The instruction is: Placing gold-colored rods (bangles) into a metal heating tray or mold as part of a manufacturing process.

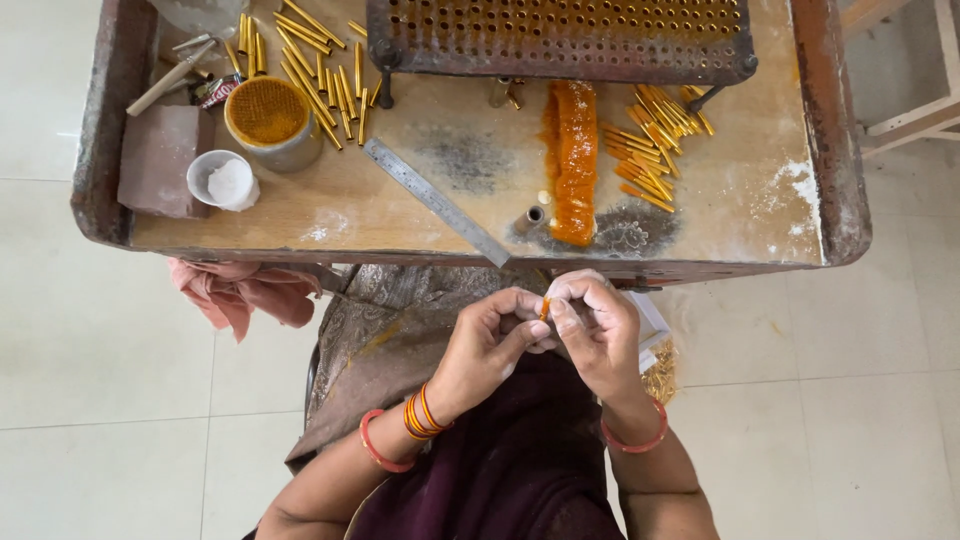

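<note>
**A:** Head view, looking straight down. Both hands are together just under the near edge of the table (780, 215). The left hand (487, 345) and right hand (598, 335) are pinched in tight around one small orange piece (545, 308), fingertips nearly touching. It's mostly hidden, so I can't say exactly what shape it is.

**B:** So how far along does it look?

**A:** Somewhere in the middle, I'd guess. A loose pile of gold tubes (310, 70) lies on the left of the table beside a tin of orange stuff (268, 115). Another bunch of tubes with orange on them (650, 145) sits on the right, next to a long orange strip (572, 160). If the orange ones are the done lot, plenty are finished and plenty of plain ones are left.

**B:** Anything else up there?

**A:** A metal ruler (435, 202) lying slantwise in the middle, a small white cup (222, 180) near a brown block (160, 158), and a perforated metal rack (560, 40) at the far side with gold tips showing through the holes. A pink cloth (245, 290) hangs off the near edge.
</note>
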